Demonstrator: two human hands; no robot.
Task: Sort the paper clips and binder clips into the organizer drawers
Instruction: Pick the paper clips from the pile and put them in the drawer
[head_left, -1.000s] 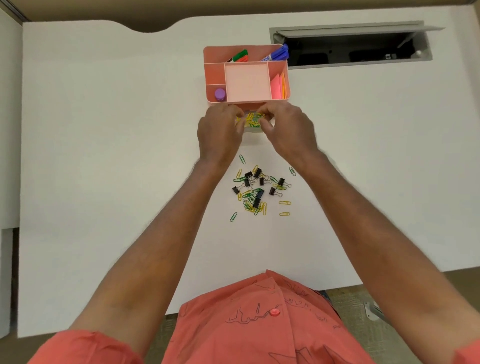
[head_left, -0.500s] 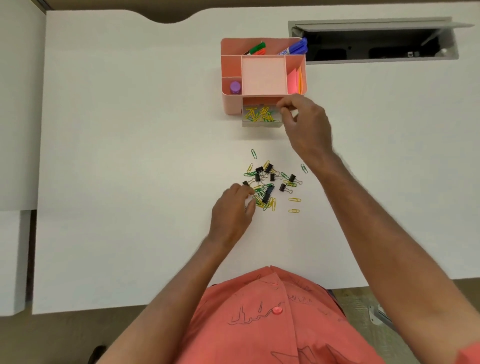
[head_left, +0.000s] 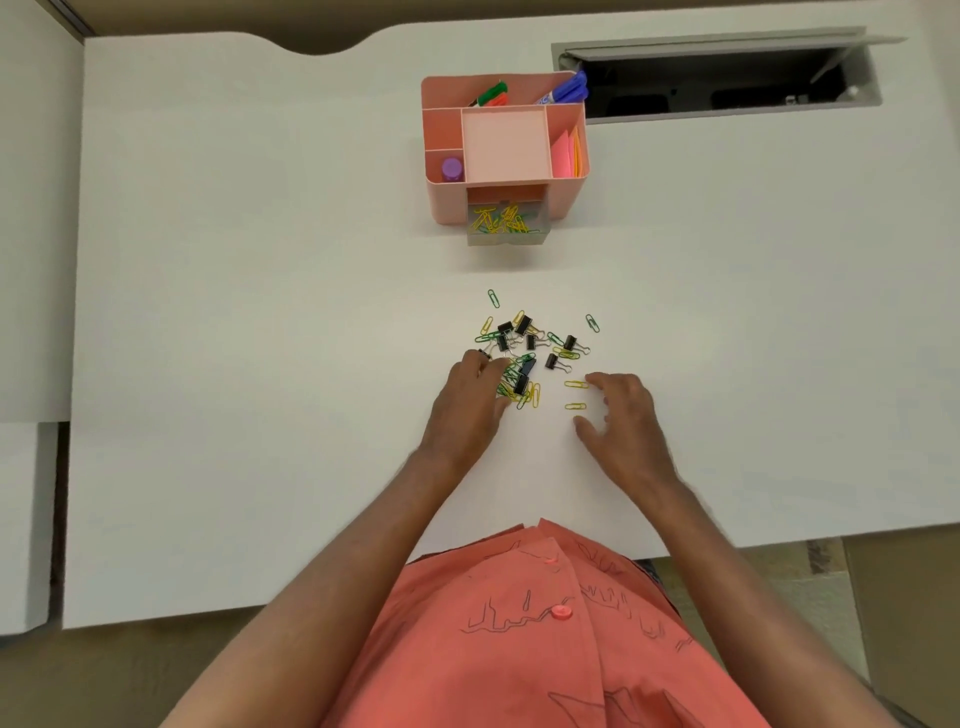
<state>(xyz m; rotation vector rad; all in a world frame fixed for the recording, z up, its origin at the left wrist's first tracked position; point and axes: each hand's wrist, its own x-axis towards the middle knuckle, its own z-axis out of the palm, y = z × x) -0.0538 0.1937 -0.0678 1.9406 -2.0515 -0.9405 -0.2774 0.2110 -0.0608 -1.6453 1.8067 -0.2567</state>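
Note:
A pink desk organizer (head_left: 563, 197) stands at the back of the white table. Its clear drawer (head_left: 506, 238) is pulled out and holds yellow and green paper clips. A loose pile of yellow and green paper clips and black binder clips (head_left: 527, 353) lies mid-table. My left hand (head_left: 467, 397) rests on the pile's left edge, fingertips touching clips; what it pinches is hidden. My right hand (head_left: 621, 415) is spread just right of two yellow paper clips (head_left: 575, 395), index fingertip at the upper one, holding nothing.
The organizer's top compartments hold markers (head_left: 563, 92), a purple cap (head_left: 452, 169) and pink sticky notes (head_left: 566, 153). An open grey cable hatch (head_left: 727, 78) is set into the table at the back right. My coral shirt covers the near table edge.
My right hand left the drawer and came down to the two yellow clips right of the pile. My left hand, earlier at the drawer too, stays at the pile's left edge.

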